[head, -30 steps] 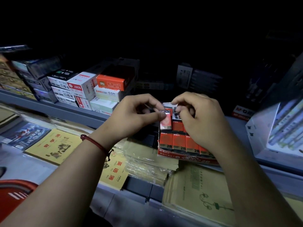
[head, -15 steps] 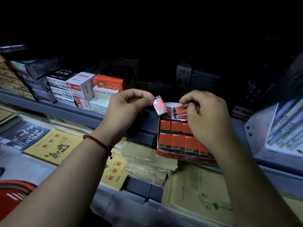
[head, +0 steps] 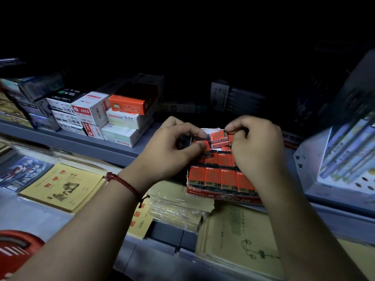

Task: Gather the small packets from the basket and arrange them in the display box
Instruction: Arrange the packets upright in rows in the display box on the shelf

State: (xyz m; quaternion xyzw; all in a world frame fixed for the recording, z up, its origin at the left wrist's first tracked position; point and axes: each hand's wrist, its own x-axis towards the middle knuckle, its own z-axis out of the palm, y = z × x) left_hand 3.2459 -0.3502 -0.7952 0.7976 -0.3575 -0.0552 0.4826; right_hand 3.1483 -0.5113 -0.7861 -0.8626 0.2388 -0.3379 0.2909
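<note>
Working well right of the red basket (head: 18,247); pinching one red packet (head: 203,143) with the left hand (head: 172,152) over the back-left corner of the display box (head: 221,196); gripping a stacked pair of packets (head: 220,138) in the curled right hand (head: 257,152), just beside.

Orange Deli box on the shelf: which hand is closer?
Left. The left hand sits just right of and below the orange Deli box in the view; the right hand is farther right, over the display box.
</note>
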